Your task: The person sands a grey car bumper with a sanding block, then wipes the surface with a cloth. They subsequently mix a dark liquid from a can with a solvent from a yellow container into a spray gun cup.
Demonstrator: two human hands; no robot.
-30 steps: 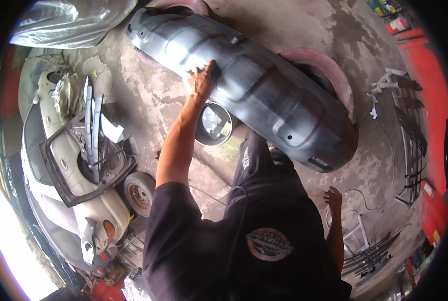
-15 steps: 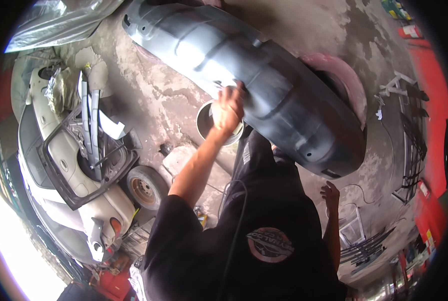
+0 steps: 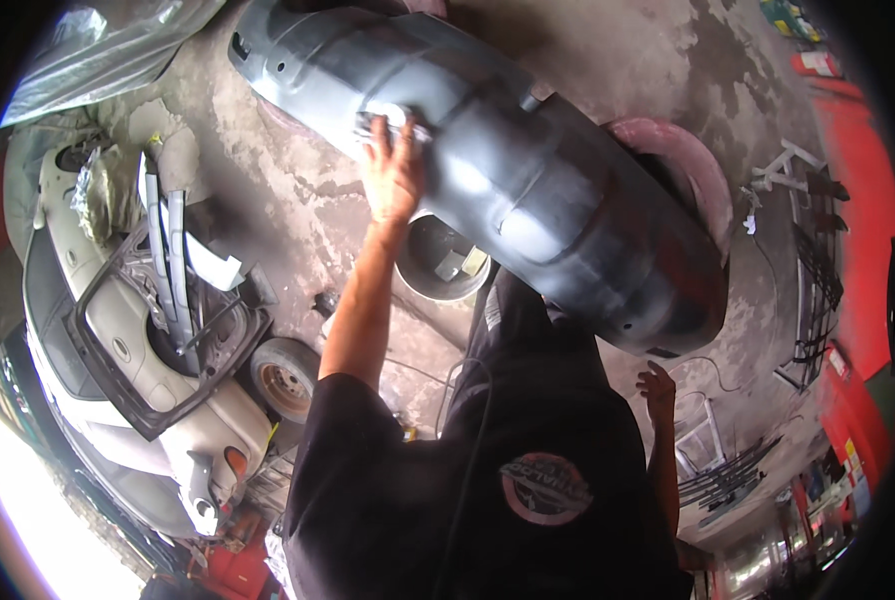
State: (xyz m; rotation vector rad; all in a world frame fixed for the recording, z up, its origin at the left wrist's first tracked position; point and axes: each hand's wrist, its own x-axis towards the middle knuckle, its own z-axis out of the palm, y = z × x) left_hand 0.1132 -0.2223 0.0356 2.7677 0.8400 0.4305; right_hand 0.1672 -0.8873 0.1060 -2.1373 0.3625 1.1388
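A long dark-grey car bumper (image 3: 567, 215) stretches from the far left to the right in front of me. My left hand (image 3: 392, 175) reaches forward onto its near face, fingers extended and pressing a small pale piece (image 3: 395, 113) against the surface. Whether that piece is cloth or abrasive paper is too blurred to tell. Light glares off the grey around it. My right hand (image 3: 657, 390) hangs at my side past the bumper's right end, fingers loosely apart with nothing in them.
Below the bumper stands a round bucket (image 3: 442, 268) with pale pieces inside. Pinkish round supports (image 3: 682, 150) show behind the bumper. To the left are a beige car body (image 3: 97, 250), a door frame and a wheel (image 3: 285, 380). Metal frames (image 3: 802, 270) lie right.
My left hand has slid forward and left along the bumper with the pale piece, uncovering more of the bucket. The view has shifted slightly; my right hand hangs much as before.
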